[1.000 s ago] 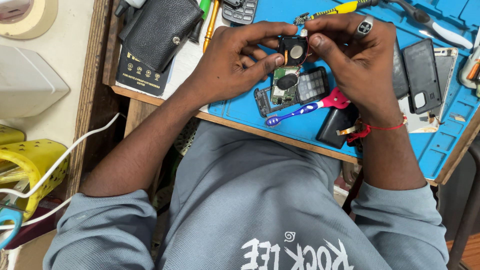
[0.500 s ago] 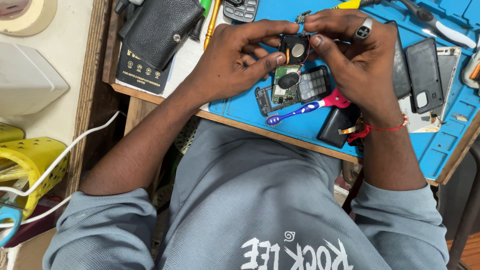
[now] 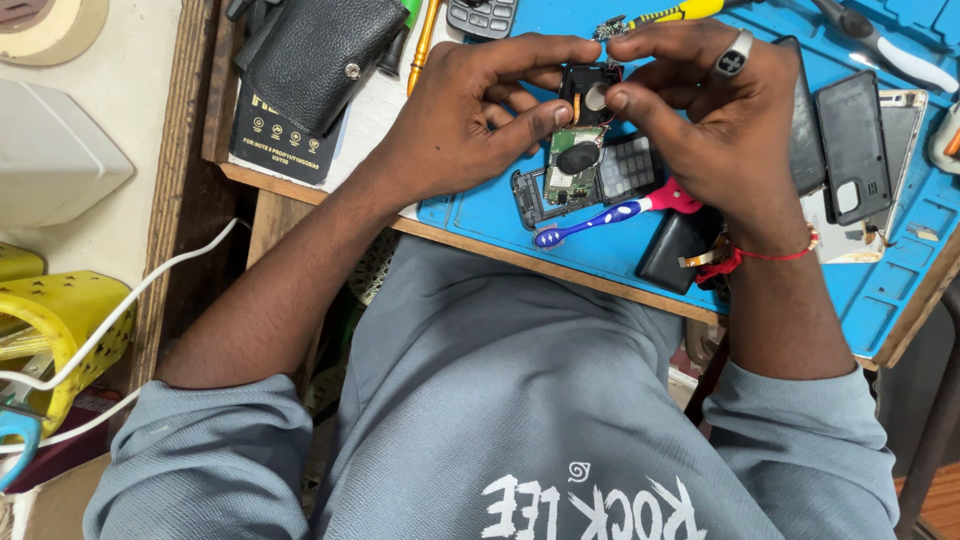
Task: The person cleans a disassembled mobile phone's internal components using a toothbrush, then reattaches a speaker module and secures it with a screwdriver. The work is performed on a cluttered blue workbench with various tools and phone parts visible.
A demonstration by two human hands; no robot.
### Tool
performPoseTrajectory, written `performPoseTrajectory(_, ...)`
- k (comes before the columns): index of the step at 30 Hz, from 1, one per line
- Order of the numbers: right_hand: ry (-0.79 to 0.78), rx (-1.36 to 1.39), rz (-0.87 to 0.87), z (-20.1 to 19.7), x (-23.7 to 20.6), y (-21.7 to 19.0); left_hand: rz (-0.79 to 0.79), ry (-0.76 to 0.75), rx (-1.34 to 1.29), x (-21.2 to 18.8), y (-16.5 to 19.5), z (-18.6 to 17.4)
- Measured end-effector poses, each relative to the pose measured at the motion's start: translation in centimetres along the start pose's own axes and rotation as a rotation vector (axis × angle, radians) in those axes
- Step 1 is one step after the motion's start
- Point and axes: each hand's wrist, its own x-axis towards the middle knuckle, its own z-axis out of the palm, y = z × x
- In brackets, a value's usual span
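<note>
Head view: both hands raised over the blue mat on the desk. Left hand and right hand pinch a small black phone part between thumbs and fingertips, one hand on each side of it. Just below the part, on the mat, lies an opened keypad phone with green board showing. Blue-pink toothbrush lies beside it. Black wallet well left of the hands.
</note>
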Motion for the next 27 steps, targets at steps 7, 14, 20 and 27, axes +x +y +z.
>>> performPoseTrajectory(7, -0.025, -0.160, -0.058, 0.12, -0.46, 0.31, 0.021, -0.002, 0.047, -0.03, -0.11, -0.11)
performPoseTrajectory(14, 0.031, -0.057, -0.041, 0.20, -0.64, 0.24, -0.003, 0.001, 0.024, 0.06, 0.05, 0.00)
performPoseTrajectory(20, 0.083, -0.049, 0.056, 0.20, -0.55, -0.06, 0.077, -0.005, 0.017, -0.05, -0.31, -0.01)
performPoseTrajectory(27, 0.043, -0.160, -0.072, -0.23, -0.63, 0.49, 0.083, -0.007, 0.033, 0.04, -0.18, 0.00)
